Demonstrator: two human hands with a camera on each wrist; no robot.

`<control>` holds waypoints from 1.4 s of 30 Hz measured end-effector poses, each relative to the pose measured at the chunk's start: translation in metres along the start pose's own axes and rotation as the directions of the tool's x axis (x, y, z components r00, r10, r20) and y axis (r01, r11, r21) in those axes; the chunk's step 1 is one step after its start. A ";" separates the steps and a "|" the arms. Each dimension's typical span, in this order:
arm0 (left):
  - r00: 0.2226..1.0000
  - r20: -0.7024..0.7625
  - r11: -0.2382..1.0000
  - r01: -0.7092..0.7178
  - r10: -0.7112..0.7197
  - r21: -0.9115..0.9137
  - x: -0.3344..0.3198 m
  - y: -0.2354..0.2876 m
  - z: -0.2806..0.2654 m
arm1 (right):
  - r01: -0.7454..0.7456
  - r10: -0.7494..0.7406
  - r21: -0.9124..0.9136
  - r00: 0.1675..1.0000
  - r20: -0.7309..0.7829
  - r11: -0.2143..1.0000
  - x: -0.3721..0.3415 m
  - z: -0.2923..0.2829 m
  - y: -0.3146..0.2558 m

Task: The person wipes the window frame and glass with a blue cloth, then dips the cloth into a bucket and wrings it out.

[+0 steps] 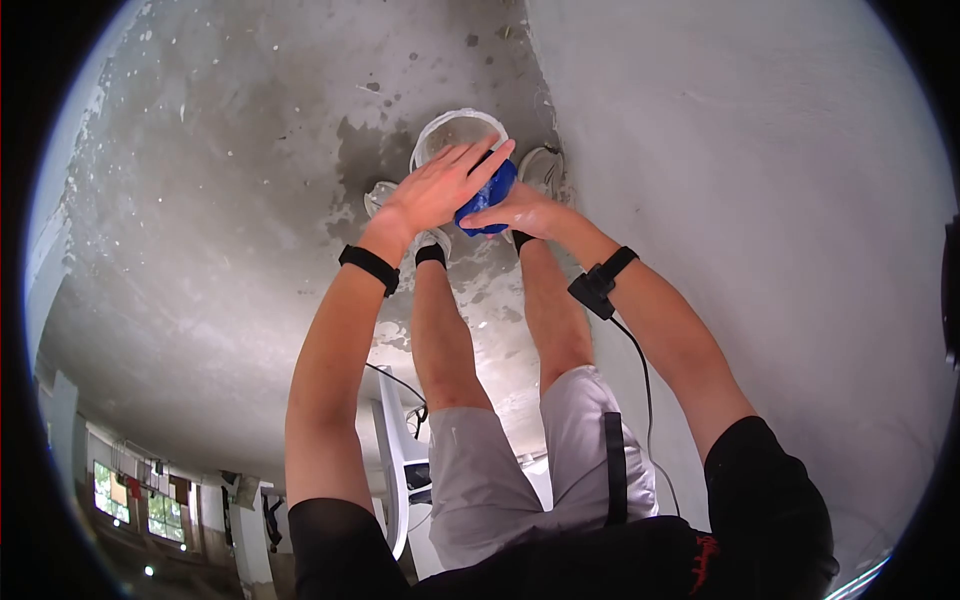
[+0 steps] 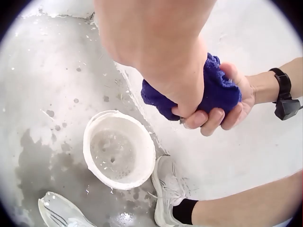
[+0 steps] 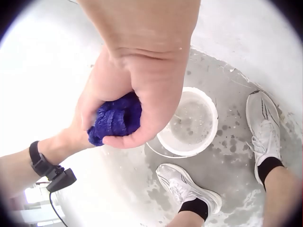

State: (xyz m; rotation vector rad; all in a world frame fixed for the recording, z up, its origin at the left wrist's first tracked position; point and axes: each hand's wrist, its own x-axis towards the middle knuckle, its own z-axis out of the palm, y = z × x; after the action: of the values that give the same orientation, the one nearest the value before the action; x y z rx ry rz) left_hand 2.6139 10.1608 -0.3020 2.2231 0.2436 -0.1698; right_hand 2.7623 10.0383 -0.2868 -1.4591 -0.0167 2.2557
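A bunched blue cloth (image 1: 487, 195) is between both hands above a white bucket (image 1: 425, 137). My right hand (image 1: 523, 210) curls round the cloth; in the right wrist view its thumb and fingers wrap the wad (image 3: 116, 119). My left hand (image 1: 440, 190) lies against the cloth from the other side, its fingers straight in the head view. From the left wrist view, the right fingers (image 2: 211, 121) bend under the cloth (image 2: 220, 90), while the left hand (image 2: 175, 80) covers its middle. Part of the left hand is hidden behind the cloth in the right wrist view.
Wet patches mark the grey floor (image 1: 230, 200) around the bucket. White shoes (image 3: 263, 125) stand close beside the bucket. A pale wall (image 1: 760, 200) rises along the right. Behind the legs is a white chair-like object (image 1: 392, 440), with dark cables near it.
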 end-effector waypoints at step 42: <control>0.793 -0.186 0.557 0.220 -0.581 -0.801 -0.030 0.048 0.022 | 0.461 -0.209 0.558 0.865 -0.456 0.690 -0.025 0.010 0.028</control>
State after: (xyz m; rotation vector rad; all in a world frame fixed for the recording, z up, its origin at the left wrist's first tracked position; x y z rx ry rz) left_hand 2.5947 10.1106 -0.2729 1.2875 0.9285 0.1716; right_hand 2.7522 10.0063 -0.2676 -1.2977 0.5250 1.4300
